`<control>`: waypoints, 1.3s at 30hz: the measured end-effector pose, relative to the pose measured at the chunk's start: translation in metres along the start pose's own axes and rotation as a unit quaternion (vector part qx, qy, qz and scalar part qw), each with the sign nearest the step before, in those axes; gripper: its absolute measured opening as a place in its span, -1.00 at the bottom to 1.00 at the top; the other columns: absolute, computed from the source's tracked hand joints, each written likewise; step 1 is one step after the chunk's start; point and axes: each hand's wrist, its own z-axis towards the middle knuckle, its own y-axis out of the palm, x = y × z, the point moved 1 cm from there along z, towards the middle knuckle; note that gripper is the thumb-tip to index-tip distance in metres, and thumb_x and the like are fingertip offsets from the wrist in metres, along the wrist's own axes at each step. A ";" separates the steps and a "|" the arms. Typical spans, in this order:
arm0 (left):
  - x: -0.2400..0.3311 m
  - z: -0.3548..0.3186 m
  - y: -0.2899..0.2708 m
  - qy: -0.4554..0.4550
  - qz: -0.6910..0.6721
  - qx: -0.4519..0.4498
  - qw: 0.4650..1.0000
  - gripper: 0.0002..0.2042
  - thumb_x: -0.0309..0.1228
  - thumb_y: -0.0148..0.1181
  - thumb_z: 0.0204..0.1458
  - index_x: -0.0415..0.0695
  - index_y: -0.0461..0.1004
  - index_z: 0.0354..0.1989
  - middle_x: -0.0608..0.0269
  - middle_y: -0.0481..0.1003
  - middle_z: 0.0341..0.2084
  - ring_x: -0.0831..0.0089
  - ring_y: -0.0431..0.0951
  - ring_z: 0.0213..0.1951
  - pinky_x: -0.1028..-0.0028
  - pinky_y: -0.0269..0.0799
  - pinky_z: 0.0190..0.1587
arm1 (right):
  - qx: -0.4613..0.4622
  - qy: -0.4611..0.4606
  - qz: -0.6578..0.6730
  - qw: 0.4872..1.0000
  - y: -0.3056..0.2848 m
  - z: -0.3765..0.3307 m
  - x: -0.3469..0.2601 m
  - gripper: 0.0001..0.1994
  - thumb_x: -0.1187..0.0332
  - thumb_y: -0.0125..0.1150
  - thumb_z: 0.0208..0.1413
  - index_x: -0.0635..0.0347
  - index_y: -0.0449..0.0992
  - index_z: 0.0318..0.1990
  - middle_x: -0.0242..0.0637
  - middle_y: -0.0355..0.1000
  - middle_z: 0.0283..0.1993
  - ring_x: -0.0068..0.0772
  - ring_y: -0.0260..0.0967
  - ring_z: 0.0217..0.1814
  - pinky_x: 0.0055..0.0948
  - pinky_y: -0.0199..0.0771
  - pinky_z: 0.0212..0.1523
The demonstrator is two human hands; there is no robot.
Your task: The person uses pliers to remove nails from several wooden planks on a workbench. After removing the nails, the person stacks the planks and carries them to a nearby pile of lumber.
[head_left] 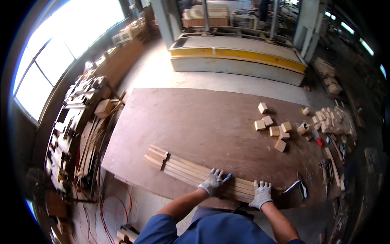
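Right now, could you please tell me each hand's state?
Left hand: on the wooden strips, blue object at its fingers; grip unclear.
Right hand: open, on the same strips.

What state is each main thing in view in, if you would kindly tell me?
Wooden strips: laid side by side on the brown table
Left hand: gloved, fingers spread, on the strips
Right hand: gloved, fingers spread, near the strips' right end
Wooden blocks: loose, grouped on the table
Window: brightly lit

Woodworking workshop indicated | wooden strips (187, 169) laid under left hand (212, 183) | tools (304, 190) scattered right of right hand (261, 194) | timber (81, 99) piled well left of left hand
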 end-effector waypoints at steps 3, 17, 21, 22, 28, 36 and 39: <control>0.005 -0.014 0.008 0.019 0.001 -0.019 1.000 0.21 0.40 0.33 -0.21 -0.04 -0.04 0.56 -0.23 0.27 0.30 -0.13 0.23 0.35 -0.11 -0.05 0.44 | -0.003 0.020 0.003 1.000 0.016 -0.022 -0.013 0.28 -0.26 0.59 -0.37 0.18 0.06 0.50 0.00 0.20 0.35 0.04 0.11 0.44 0.07 -0.09 0.52; -0.027 -0.063 0.068 0.098 -0.008 0.063 0.993 0.12 0.30 0.26 -0.08 -0.07 -0.08 0.57 -0.33 0.06 0.45 -0.26 0.05 0.48 -0.16 -0.18 0.49 | -0.010 0.080 0.016 0.997 0.045 -0.079 -0.063 0.29 -0.29 0.58 -0.43 0.21 0.08 0.46 0.01 0.23 0.30 0.04 0.12 0.41 0.09 -0.10 0.50; -0.048 -0.079 0.039 0.081 0.022 0.053 0.995 0.06 0.30 0.24 -0.05 -0.07 0.00 0.54 -0.34 0.13 0.41 -0.31 0.07 0.45 -0.25 -0.12 0.45 | 0.004 0.089 0.025 0.996 0.047 -0.082 -0.063 0.27 -0.28 0.57 -0.42 0.18 0.09 0.46 0.01 0.23 0.31 0.05 0.13 0.41 0.12 -0.09 0.50; -0.048 -0.079 0.040 0.074 0.027 0.052 0.996 0.07 0.30 0.26 -0.06 -0.07 0.00 0.54 -0.35 0.12 0.41 -0.31 0.07 0.45 -0.26 -0.12 0.45 | 0.010 0.091 0.028 0.995 0.050 -0.082 -0.062 0.27 -0.28 0.57 -0.42 0.17 0.09 0.46 0.00 0.23 0.31 0.05 0.13 0.41 0.12 -0.09 0.50; -0.037 -0.082 0.034 0.026 0.044 -0.011 0.999 0.23 0.37 0.35 -0.19 -0.08 -0.11 0.57 -0.34 0.04 0.44 -0.27 -0.06 0.50 -0.24 -0.23 0.48 | 0.029 0.090 0.069 0.993 0.054 -0.080 -0.064 0.24 -0.19 0.61 -0.41 0.11 0.09 0.48 0.01 0.21 0.37 0.13 0.13 0.44 0.21 -0.08 0.50; -0.035 -0.075 0.031 0.010 0.064 -0.044 0.997 0.37 0.39 0.46 -0.37 -0.08 -0.15 0.57 -0.29 -0.03 0.48 -0.24 -0.12 0.51 -0.22 -0.29 0.50 | 0.052 0.089 0.108 0.989 0.051 -0.088 -0.061 0.26 -0.15 0.63 -0.42 0.17 0.08 0.48 0.04 0.17 0.38 0.10 0.08 0.47 0.16 -0.14 0.54; -0.037 -0.074 0.036 0.015 0.065 -0.036 0.997 0.37 0.38 0.46 -0.38 -0.08 -0.15 0.57 -0.29 -0.02 0.47 -0.24 -0.12 0.51 -0.22 -0.29 0.49 | 0.066 0.095 0.100 0.988 0.058 -0.084 -0.062 0.26 -0.15 0.63 -0.42 0.16 0.08 0.49 0.06 0.16 0.38 0.12 0.07 0.47 0.16 -0.15 0.54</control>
